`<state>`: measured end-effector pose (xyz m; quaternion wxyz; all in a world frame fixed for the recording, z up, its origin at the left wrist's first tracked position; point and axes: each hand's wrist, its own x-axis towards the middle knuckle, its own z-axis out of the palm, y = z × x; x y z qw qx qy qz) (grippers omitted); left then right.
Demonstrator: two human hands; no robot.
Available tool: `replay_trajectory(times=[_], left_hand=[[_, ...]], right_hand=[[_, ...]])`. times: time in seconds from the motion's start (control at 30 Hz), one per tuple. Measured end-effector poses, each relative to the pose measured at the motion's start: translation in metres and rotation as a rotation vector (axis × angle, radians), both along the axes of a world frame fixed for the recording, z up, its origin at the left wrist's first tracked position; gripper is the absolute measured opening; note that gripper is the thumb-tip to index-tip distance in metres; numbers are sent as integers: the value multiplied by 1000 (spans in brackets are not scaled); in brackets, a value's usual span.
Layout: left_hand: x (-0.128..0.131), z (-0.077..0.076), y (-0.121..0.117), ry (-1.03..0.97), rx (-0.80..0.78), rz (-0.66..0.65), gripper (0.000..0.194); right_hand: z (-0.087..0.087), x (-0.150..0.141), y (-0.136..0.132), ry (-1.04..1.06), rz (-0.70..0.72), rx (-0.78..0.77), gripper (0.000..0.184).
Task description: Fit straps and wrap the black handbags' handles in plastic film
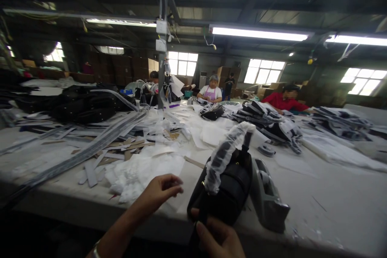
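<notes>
A black handbag (229, 183) stands near the table's front edge, its arched handle (219, 161) wrapped in crinkled translucent white film. At the bag's near end, my right hand (219, 236) pinches a dark strap (198, 225) between thumb and fingers. My left hand (161, 189) hovers left of the bag, apart from it, fingers half bent with a gap to the thumb and nothing visible between them. Close against the bag's right side is a grey tape dispenser (267, 195). A pile of thin white sheets (133, 173) lies beyond my left hand.
Flat strips and scraps (90, 173) litter the left of the white table (326, 205), below a heap of black bags (81, 105). More stacked bag pieces (269, 121) lie at the back right. A post (162, 60) rises mid-table. People work across the table.
</notes>
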<state>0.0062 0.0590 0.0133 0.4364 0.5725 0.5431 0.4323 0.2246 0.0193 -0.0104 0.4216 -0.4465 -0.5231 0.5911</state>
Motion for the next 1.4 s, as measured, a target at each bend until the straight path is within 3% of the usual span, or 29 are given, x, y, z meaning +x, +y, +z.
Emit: replay_trajectory(times=[0.13,0.23,0.43,0.63,0.83,1.0,1.17,1.4], left_hand=[[16,1,-45,19,-61,7,23],[27,-1,-61,3,-66,15,18],[35,-12,-61,-167,-45,91,21],[22,-18,-66,-232,-56,160,18],[9,-35,-80,-285,-70,194,23],[6,-33,-92,-253,-124,179,19],[3,-32,-96,-217,-144,160,17],[1,-34,-96,-237,-153,199,17]], right_hand=[[-1,-5,-2,-30,33,72,51],[-1,-5,-1,-124,69,95,47],[4,-2,-1,-174,65,116,45],[17,2,-11,-146,16,92,46],[12,-7,-10,117,-141,-10,46],[11,-23,-3,287,-306,16,44],[14,-32,-1,267,-372,72,48],[5,-30,-1,138,-347,97,46]])
